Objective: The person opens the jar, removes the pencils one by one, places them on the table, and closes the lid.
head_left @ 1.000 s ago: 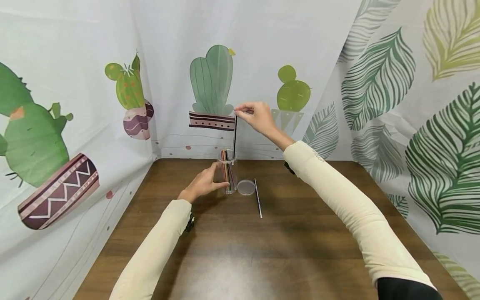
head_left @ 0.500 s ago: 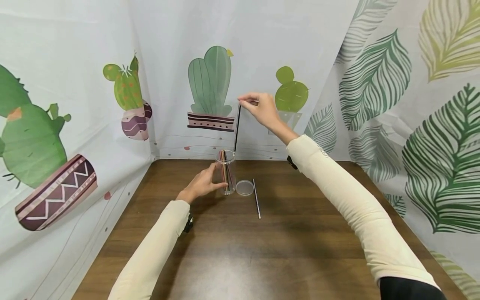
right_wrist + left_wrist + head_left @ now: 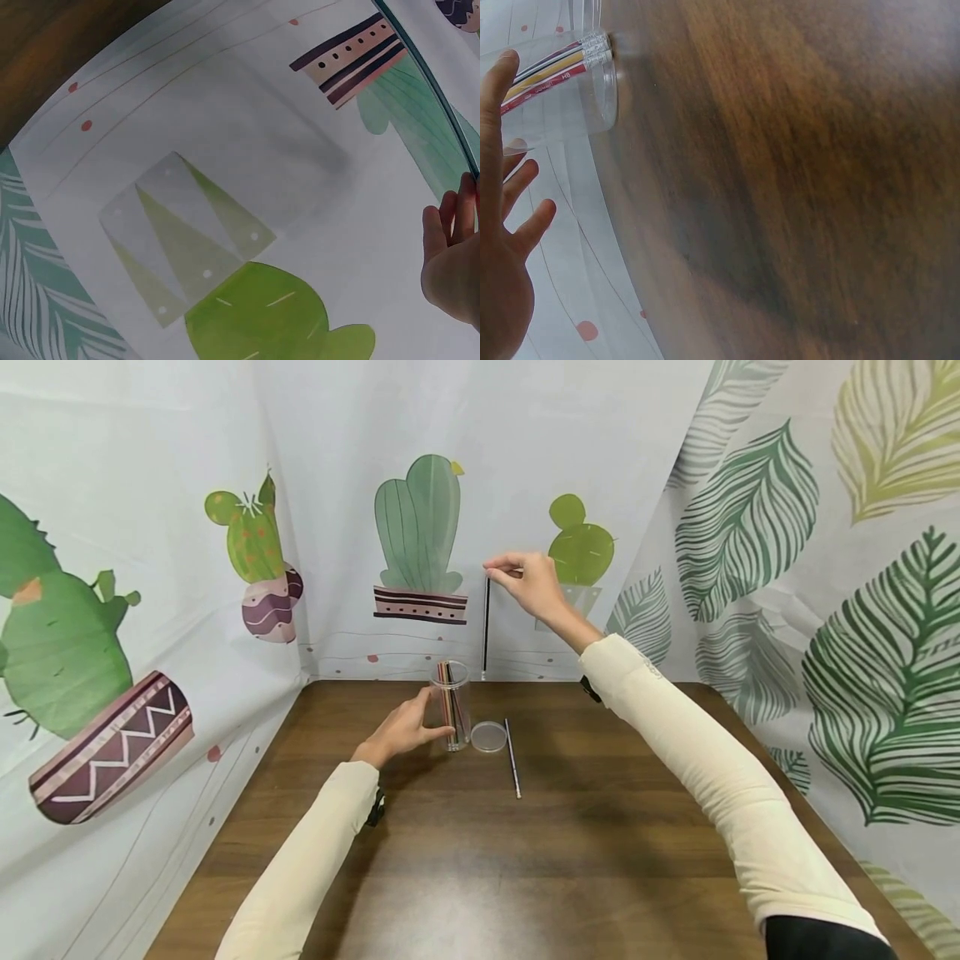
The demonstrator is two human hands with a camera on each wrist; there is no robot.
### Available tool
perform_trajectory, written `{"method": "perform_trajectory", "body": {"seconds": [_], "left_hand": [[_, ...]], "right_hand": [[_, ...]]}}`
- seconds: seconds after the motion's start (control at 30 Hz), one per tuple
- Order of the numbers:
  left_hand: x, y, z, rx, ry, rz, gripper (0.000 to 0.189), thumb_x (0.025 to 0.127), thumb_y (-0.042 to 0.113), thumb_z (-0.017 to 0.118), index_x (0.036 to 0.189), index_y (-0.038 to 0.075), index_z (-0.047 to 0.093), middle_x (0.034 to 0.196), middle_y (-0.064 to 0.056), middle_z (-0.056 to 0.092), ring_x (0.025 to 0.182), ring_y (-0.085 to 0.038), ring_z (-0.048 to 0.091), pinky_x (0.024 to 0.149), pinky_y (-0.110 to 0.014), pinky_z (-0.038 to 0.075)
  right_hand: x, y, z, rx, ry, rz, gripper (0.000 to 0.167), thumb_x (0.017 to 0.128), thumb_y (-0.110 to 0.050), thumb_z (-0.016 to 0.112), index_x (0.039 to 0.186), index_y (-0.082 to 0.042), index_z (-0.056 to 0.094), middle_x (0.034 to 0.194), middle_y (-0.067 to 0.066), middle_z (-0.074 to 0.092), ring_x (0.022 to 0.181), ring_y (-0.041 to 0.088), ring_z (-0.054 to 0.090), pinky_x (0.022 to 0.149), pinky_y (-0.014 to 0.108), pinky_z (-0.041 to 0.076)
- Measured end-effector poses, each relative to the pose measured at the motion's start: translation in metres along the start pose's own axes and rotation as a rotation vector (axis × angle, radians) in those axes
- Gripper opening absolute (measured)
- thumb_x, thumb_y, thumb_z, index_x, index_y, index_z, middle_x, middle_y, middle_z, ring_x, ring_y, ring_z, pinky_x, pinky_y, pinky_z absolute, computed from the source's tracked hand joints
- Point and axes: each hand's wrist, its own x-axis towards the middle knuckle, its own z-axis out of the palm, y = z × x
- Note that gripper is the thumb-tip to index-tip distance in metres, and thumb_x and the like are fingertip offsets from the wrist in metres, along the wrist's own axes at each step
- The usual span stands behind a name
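Note:
In the head view, my right hand (image 3: 531,583) pinches a dark pencil (image 3: 486,628) by its top end. The pencil hangs nearly upright in the air, right of the clear plastic jar (image 3: 464,720) and apart from it. The same dark pencil (image 3: 431,75) crosses the upper right of the right wrist view. With thumb and fingers around its side, my left hand (image 3: 405,727) holds the jar, which stands upright on the table. Several coloured pencils (image 3: 551,75) stand inside it; one is marked HB. The jar's far side is partly hidden by its contents.
Right of the jar, a round clear lid (image 3: 489,737) lies flat on the wooden table (image 3: 420,860). Beside the lid lies another slim pencil (image 3: 513,762). A white curtain (image 3: 337,527) with printed cacti and leaves hangs behind the table and at its sides.
The right hand has lifted the dark pencil out of the jar, then carried it to the right and slightly down. The left hand and jar stay in place.

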Motion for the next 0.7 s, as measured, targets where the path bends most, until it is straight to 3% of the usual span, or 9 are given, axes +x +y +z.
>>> {"method": "perform_trajectory", "body": {"seconds": [0.5, 0.6, 0.7], "left_hand": [[0.001, 0.001, 0.001, 0.022, -0.011, -0.033, 0.088, 0.088, 0.055, 0.080, 0.152, 0.012, 0.037, 0.151, -0.013, 0.054, 0.136, -0.034, 0.055, 0.111, -0.052, 0.046], [0.001, 0.001, 0.001, 0.031, -0.008, -0.033, 0.088, 0.087, 0.056, 0.080, 0.151, 0.012, 0.037, 0.151, -0.013, 0.054, 0.136, -0.033, 0.055, 0.111, -0.051, 0.046], [0.002, 0.000, 0.000, 0.028, -0.003, -0.028, 0.088, 0.087, 0.056, 0.080, 0.151, 0.012, 0.038, 0.151, -0.013, 0.055, 0.136, -0.035, 0.055, 0.112, -0.052, 0.046]], "right_hand": [[-0.035, 0.042, 0.003, -0.041, -0.121, 0.087, 0.018, 0.100, -0.017, 0.072, 0.111, -0.004, 0.080, 0.112, 0.012, 0.078, 0.105, 0.028, 0.074, 0.091, 0.039, 0.060], [-0.043, 0.050, 0.005, -0.055, -0.150, 0.113, 0.019, 0.100, -0.017, 0.072, 0.112, -0.004, 0.080, 0.112, 0.013, 0.078, 0.104, 0.028, 0.074, 0.086, 0.038, 0.060], [-0.050, 0.059, 0.007, -0.084, -0.171, 0.131, 0.020, 0.100, -0.018, 0.072, 0.113, -0.005, 0.080, 0.112, 0.012, 0.077, 0.103, 0.027, 0.075, 0.076, 0.029, 0.057]]}}
